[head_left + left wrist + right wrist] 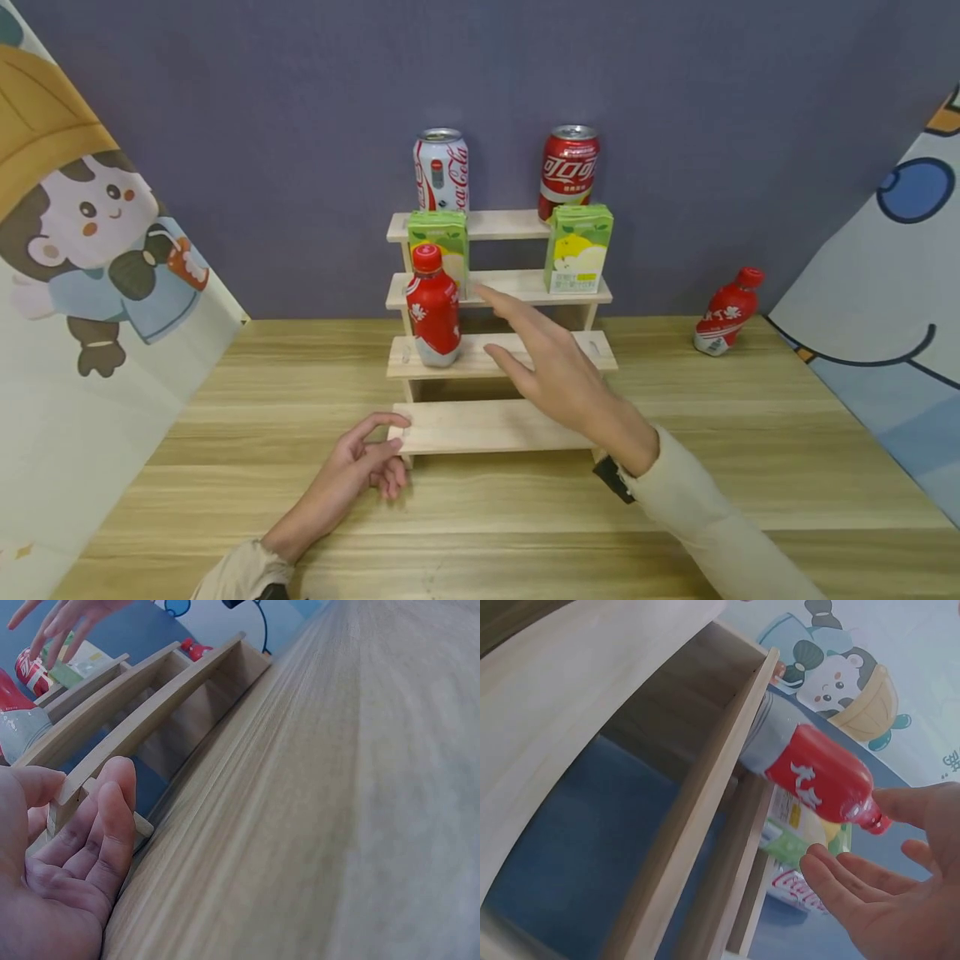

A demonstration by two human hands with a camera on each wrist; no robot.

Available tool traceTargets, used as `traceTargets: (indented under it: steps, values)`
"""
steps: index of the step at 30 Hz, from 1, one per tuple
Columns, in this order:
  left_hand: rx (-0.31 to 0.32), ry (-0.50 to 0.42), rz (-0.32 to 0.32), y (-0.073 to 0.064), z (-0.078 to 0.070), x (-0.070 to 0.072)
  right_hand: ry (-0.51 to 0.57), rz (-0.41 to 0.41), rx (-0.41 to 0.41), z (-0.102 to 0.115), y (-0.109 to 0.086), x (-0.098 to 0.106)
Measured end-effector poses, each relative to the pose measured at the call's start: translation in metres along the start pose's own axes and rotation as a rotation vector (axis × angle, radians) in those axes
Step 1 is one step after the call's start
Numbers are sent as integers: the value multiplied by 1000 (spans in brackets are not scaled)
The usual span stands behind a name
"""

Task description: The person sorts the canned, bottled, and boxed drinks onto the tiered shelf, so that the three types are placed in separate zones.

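Observation:
A red bottle with a red cap stands upright at the left end of the second step up of a wooden stepped shelf. My right hand hovers over the steps just right of this bottle, fingers extended and thumb apart, with nothing held. In the right wrist view, a gap shows between most of that hand and the bottle. My left hand grips the left end of the lowest step, and in the left wrist view its thumb and fingers lie on either side of the board.
Two green juice cartons stand on the third step. On the top step are a white cola can at left and a red cola can at right. Another red bottle stands on the wood-grain table at the right, by the printed side panel.

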State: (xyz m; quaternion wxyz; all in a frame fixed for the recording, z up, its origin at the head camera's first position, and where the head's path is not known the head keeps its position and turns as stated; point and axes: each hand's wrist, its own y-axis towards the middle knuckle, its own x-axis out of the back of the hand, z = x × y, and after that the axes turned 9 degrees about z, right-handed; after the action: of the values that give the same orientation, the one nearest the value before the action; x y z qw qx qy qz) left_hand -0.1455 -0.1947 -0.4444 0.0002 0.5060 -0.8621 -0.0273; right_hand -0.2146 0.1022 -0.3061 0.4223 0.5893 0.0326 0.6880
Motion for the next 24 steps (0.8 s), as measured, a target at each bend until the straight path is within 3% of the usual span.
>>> traceTargets:
  steps: [7, 16, 24]
  values:
    - [1, -5, 5, -1, -1, 0, -19, -50, -37, -6, -18, 16]
    - [8, -4, 8, -2, -1, 1, -73, -153, -28, -22, -42, 27]
    - [6, -7, 6, 0, -2, 0, -109, -179, -43, -47, -50, 37]
